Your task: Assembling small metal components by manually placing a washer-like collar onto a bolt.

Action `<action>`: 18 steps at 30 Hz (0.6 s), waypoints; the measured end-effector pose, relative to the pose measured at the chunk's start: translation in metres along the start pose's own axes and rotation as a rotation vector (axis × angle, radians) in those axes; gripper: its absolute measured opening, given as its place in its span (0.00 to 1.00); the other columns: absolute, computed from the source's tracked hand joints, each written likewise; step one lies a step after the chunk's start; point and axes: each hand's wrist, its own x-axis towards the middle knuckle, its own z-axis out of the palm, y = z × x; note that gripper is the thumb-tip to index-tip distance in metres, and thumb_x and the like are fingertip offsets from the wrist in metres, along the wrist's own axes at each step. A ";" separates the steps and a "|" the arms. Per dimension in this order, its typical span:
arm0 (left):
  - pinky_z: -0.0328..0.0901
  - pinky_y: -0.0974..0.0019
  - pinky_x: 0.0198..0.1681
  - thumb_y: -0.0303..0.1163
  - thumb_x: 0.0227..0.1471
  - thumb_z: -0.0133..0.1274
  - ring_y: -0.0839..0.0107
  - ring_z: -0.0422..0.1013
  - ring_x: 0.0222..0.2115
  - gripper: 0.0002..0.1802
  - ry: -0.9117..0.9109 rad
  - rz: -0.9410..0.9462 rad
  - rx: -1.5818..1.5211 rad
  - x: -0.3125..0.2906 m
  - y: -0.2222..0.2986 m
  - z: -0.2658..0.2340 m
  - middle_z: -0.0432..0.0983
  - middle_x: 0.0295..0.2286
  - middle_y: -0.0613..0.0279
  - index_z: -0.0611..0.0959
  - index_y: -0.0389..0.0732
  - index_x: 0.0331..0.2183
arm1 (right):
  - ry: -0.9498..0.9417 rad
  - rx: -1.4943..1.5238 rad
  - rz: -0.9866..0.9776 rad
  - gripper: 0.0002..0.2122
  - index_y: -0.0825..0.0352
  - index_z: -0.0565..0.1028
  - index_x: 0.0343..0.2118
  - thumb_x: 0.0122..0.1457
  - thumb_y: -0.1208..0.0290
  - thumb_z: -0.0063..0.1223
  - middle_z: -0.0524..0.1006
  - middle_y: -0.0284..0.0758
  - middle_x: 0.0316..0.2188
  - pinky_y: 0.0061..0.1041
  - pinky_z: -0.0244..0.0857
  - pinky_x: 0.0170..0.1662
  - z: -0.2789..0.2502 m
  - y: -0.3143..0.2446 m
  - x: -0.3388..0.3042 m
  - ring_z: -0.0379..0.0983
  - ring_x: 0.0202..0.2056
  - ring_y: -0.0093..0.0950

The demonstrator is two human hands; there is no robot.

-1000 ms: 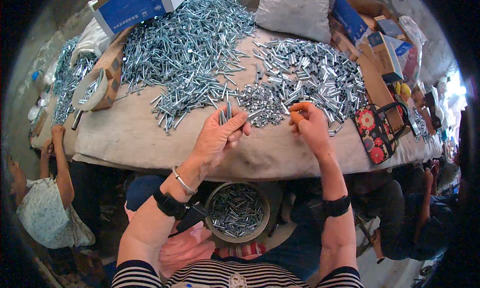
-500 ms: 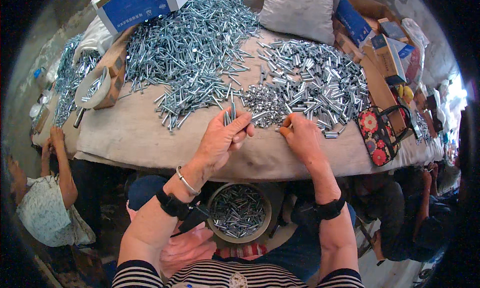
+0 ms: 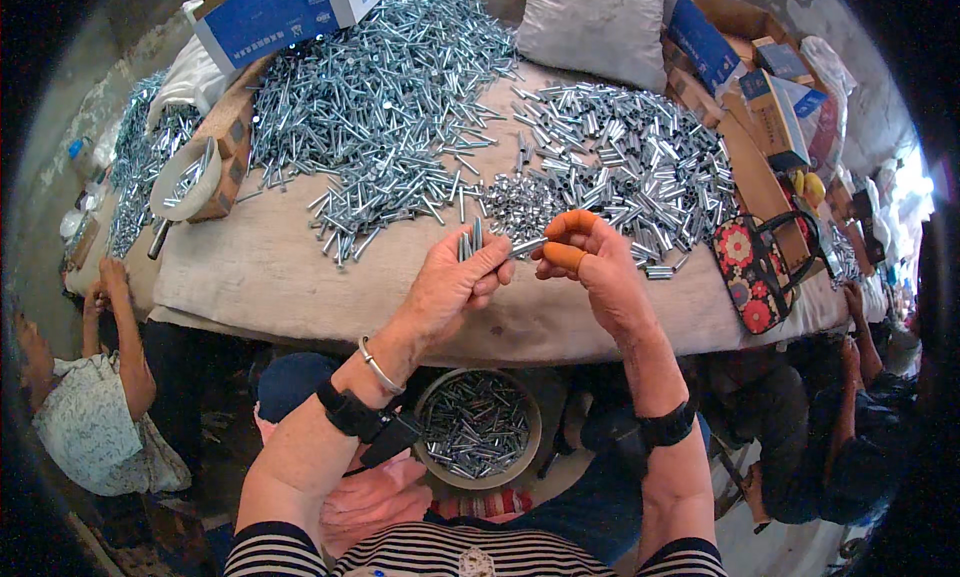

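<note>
My left hand (image 3: 455, 282) is closed round several metal bolts (image 3: 472, 241), their shanks standing up past the fingers. From its thumb side one silvery rod-shaped piece (image 3: 527, 246) sticks out to the right. At that piece's tip is my right hand (image 3: 595, 267), orange covers on thumb and forefinger, the fingertips pinched together. Whatever small part lies between them is hidden. Just beyond the hands is a heap of small nuts (image 3: 515, 202). Metal sleeves (image 3: 640, 167) lie spread behind it to the right, and a large pile of bolts (image 3: 390, 107) rises to the left.
Below the cloth-covered table edge (image 3: 330, 327) stands a basin (image 3: 540, 427) of metal pieces. A flowered bag (image 3: 745, 272) and cardboard boxes (image 3: 775, 117) are at right; a white sack (image 3: 592, 27) is behind. A white bowl (image 3: 187, 202) sits left. Other people sit on both sides.
My right hand has come up from the table beside the nut heap and moved left to the piece at my left hand. The left hand still holds the bolts.
</note>
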 end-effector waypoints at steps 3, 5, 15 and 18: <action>0.51 0.83 0.15 0.35 0.58 0.51 0.88 0.56 0.15 0.07 0.004 -0.006 -0.020 -0.002 0.001 -0.001 0.70 0.23 0.69 0.74 0.43 0.34 | 0.003 0.002 -0.032 0.10 0.70 0.71 0.40 0.54 0.77 0.56 0.75 0.34 0.31 0.24 0.72 0.36 0.003 0.001 0.001 0.74 0.32 0.23; 0.50 0.83 0.15 0.34 0.58 0.51 0.88 0.56 0.15 0.06 0.004 -0.007 -0.043 -0.001 0.002 -0.001 0.69 0.22 0.69 0.73 0.43 0.34 | 0.012 0.000 -0.051 0.10 0.70 0.71 0.39 0.54 0.78 0.56 0.75 0.33 0.31 0.24 0.72 0.36 0.003 0.002 0.001 0.74 0.32 0.23; 0.49 0.84 0.15 0.35 0.58 0.51 0.90 0.54 0.15 0.08 -0.013 -0.025 -0.001 -0.004 0.007 0.001 0.68 0.22 0.70 0.72 0.42 0.34 | 0.042 -0.250 -0.215 0.06 0.70 0.74 0.36 0.55 0.80 0.55 0.77 0.31 0.30 0.20 0.71 0.33 0.011 -0.010 -0.007 0.73 0.32 0.19; 0.48 0.84 0.15 0.35 0.58 0.51 0.90 0.54 0.14 0.08 -0.004 -0.028 -0.013 -0.006 0.009 0.004 0.68 0.22 0.70 0.72 0.42 0.34 | 0.006 -0.273 -0.193 0.06 0.70 0.74 0.36 0.55 0.78 0.57 0.77 0.31 0.30 0.18 0.70 0.33 0.009 -0.012 -0.007 0.73 0.31 0.19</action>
